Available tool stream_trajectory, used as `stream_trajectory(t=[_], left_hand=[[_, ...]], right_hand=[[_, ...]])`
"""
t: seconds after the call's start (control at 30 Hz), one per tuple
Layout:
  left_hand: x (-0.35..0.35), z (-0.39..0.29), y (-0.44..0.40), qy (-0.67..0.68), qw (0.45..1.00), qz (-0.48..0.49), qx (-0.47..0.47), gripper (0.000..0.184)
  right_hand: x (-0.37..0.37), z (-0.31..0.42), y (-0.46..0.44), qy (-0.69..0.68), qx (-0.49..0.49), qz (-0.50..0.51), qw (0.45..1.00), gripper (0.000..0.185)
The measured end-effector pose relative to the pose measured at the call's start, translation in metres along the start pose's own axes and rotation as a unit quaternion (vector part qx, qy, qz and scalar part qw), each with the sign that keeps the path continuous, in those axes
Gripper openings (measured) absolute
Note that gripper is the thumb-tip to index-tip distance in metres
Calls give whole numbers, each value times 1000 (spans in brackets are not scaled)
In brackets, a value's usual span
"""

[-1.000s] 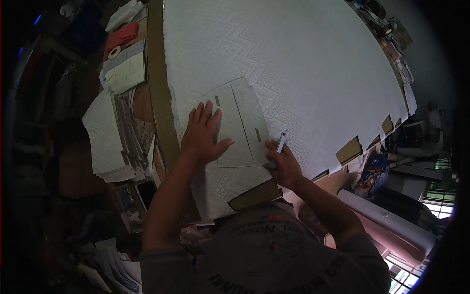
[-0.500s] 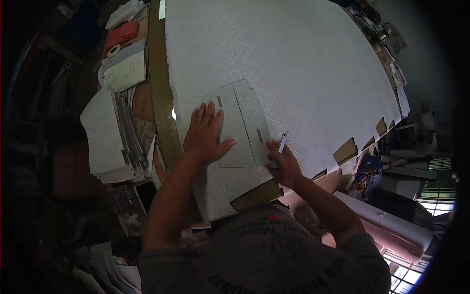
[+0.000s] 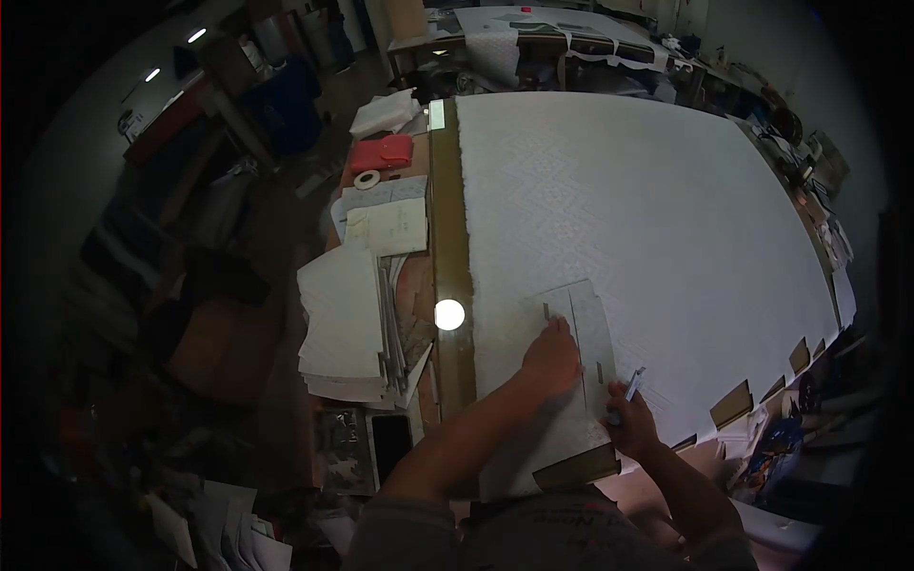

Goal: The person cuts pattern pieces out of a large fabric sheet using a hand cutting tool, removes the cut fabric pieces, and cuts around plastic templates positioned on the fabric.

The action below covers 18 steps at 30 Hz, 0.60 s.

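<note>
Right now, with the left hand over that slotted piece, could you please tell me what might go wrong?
The slotted piece might shift: the left hand lies over it, but no weights show on it. The slim tool in the right hand could mark or snag the white fabric around it if it slips. The dark phone-like slab might get knocked, as the left forearm appears close beside it.

Red case (image 3: 385,153), tape roll (image 3: 358,181) just beside it — yellowish paper (image 3: 388,228), dark phone (image 3: 391,451) lying flat
</note>
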<state>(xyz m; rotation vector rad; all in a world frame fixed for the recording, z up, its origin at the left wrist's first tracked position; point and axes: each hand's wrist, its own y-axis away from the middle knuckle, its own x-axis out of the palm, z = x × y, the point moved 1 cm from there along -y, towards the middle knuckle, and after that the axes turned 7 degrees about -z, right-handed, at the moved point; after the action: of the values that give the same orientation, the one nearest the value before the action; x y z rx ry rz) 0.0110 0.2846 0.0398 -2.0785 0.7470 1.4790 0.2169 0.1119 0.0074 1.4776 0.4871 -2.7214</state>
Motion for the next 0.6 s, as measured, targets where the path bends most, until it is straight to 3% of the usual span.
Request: stream_trajectory(t=[0.03, 0.1, 0.13, 0.2, 0.3, 0.53, 0.6], left_hand=[[-10, -1, -3, -10, 1000, -8, -2, 70], [-19, -8, -5, 20, 997, 77, -15, 102], [-23, -12, -3, 19, 997, 75, -12, 102], [-28, -17, -1, -29, 995, 88, 27, 134], [-19, -19, -7, -42, 993, 106, 14, 145], [-24, -32, -17, -65, 989, 134, -2, 146], [-26, -35, -21, -71, 981, 181, -27, 148]], right_hand=[[1, -1, 1, -2, -4, -6, 1000, 48], [3, -2, 2, 6, -4, -8, 1000, 48], [4, -3, 4, 14, 3, -4, 1000, 47], [3, -2, 5, 21, 0, -7, 1000, 47], [2, -1, 3, 28, -2, -6, 1000, 47], [5, -4, 6, -22, 14, -21, 999, 44], [2, -3, 5, -34, 11, -26, 999, 44]])
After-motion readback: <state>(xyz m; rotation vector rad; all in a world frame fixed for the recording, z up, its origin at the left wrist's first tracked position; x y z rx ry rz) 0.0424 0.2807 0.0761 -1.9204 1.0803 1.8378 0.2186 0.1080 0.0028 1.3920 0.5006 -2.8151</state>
